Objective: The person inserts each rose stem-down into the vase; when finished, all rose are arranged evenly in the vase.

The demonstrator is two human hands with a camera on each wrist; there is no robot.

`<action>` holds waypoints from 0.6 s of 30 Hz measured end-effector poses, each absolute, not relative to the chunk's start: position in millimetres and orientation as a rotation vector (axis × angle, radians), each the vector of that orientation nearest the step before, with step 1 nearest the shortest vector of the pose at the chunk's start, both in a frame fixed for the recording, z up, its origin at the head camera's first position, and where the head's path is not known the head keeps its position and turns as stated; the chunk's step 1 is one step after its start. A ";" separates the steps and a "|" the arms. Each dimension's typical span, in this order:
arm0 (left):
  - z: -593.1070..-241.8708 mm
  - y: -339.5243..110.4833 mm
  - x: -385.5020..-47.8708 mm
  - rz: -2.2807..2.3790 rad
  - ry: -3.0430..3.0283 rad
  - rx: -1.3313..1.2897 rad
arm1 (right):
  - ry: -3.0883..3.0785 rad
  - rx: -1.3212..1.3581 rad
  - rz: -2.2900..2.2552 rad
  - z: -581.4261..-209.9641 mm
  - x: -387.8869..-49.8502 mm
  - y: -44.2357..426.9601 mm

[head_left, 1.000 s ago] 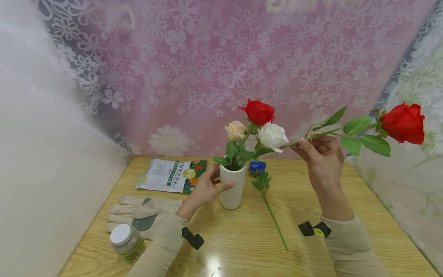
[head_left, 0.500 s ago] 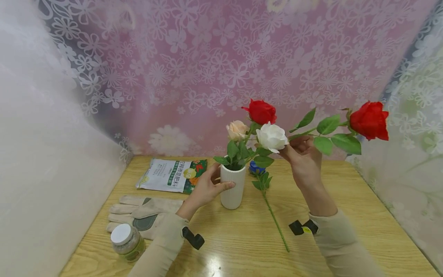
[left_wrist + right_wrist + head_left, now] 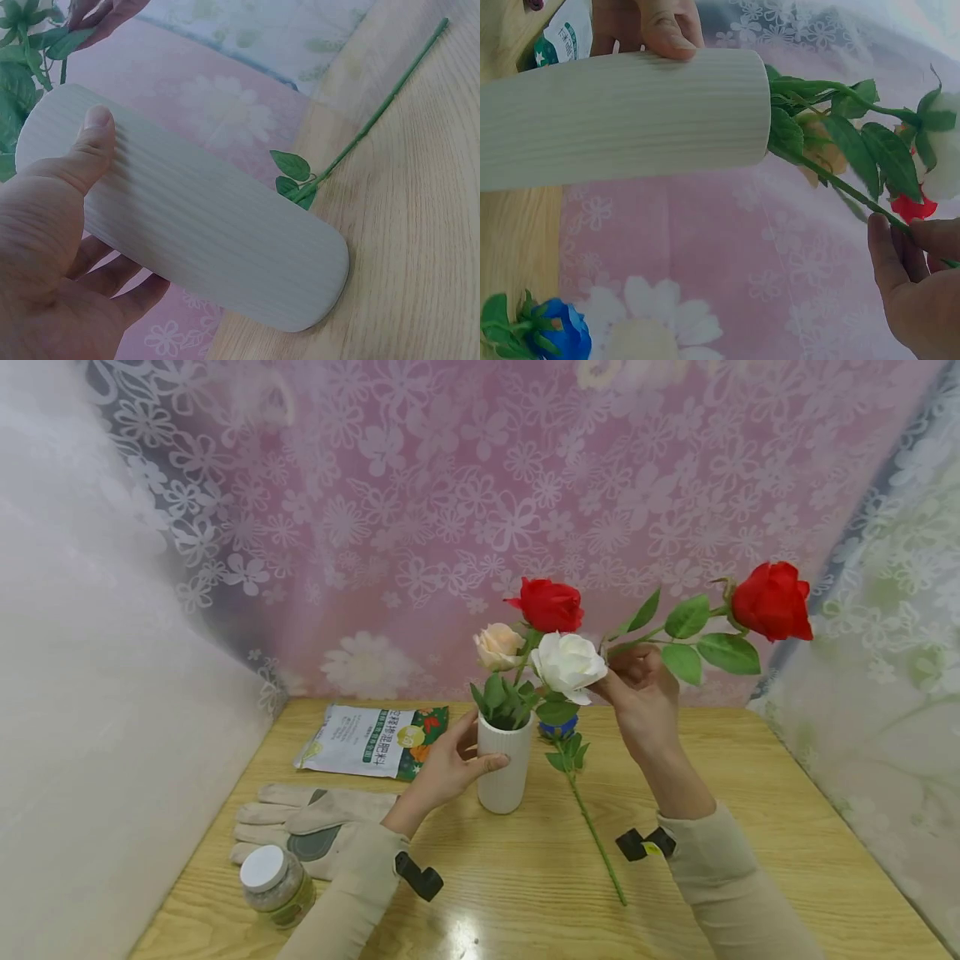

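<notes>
With curled fingers and thumb of the left hand [image 3: 450, 766], gripping the white, ribbed, cylindrical vase [image 3: 504, 781] from its left. Right of the vase, pinching the leafy, green-stemmed red rose [image 3: 771, 602] between fingertips of the right hand [image 3: 647, 706], slanting it toward the vase.

matt, ribbed white vase [image 3: 507, 781]; glossy wood-grained tabletop [image 3: 525, 877]; smooth plastic-looking jar lid [image 3: 263, 868]

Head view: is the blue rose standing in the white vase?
No, the blue rose lies on the wooden table beside the white vase.
</notes>
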State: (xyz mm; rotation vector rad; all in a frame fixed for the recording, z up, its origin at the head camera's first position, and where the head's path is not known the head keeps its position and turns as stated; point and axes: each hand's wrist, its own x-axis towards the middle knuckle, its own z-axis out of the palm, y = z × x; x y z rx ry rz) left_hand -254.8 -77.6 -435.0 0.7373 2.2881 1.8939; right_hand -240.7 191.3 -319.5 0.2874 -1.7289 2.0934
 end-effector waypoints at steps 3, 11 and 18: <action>-434.1 -78.5 -253.4 1.876 2.304 0.732 | -1.760 0.252 2.029 -318.0 -240.5 193.6; -433.5 -79.1 -253.3 1.867 2.321 0.718 | -2.190 0.155 1.779 -320.5 -241.6 195.9; -433.9 -78.2 -255.1 1.876 2.308 0.753 | -2.249 0.193 1.658 -322.8 -245.1 187.4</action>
